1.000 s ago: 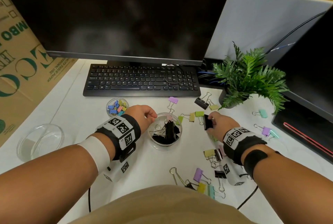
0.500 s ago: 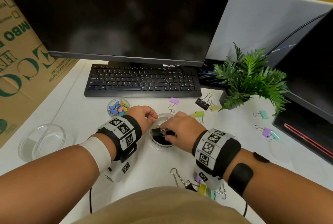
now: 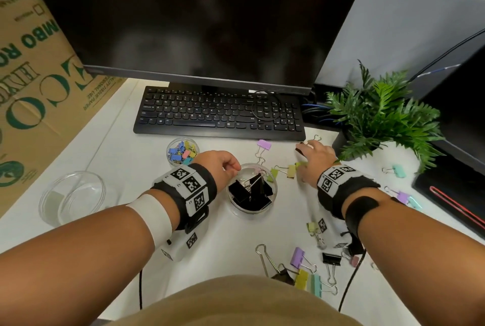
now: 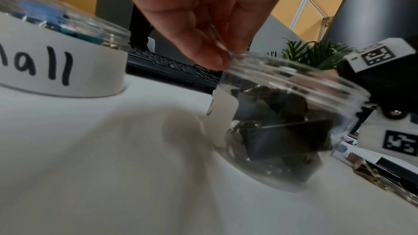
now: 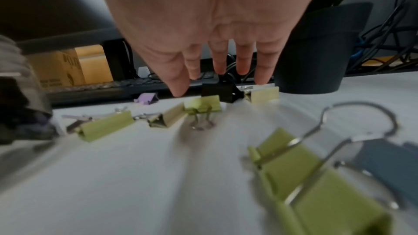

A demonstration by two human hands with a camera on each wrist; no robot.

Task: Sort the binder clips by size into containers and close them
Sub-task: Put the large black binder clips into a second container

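Note:
A clear jar [image 3: 273, 195] [image 4: 294, 85] holding several large black binder clips [image 3: 249, 191] stands mid-desk. My left hand [image 3: 223, 165] [image 4: 217, 60] pinches its near-left rim. My right hand [image 3: 305, 145] [image 5: 210, 85] reaches with straight fingers over a black clip [image 3: 299, 149] [image 5: 220, 93] lying just in front of the keyboard; it grips nothing. A small jar [image 3: 183, 152] [image 4: 56, 60] labelled "…all" holds little coloured clips. An empty clear container [image 3: 73, 194] sits at the left. Green clips [image 3: 291, 170] [image 5: 201, 104] and a purple clip [image 3: 263, 145] lie between the hands.
Loose clips lie near the front edge [image 3: 301, 268] and at the right [image 3: 399, 170]. A keyboard [image 3: 217, 113] and monitor stand behind, a potted plant [image 3: 380, 115] right of my right hand, a cardboard box [image 3: 31, 76] at the left, a dark screen [image 3: 459, 168] at the right.
My right hand carried a black clip to the jar, left it there, then moved away to the far right toward the black clip by the keyboard. My left hand stayed on the jar.

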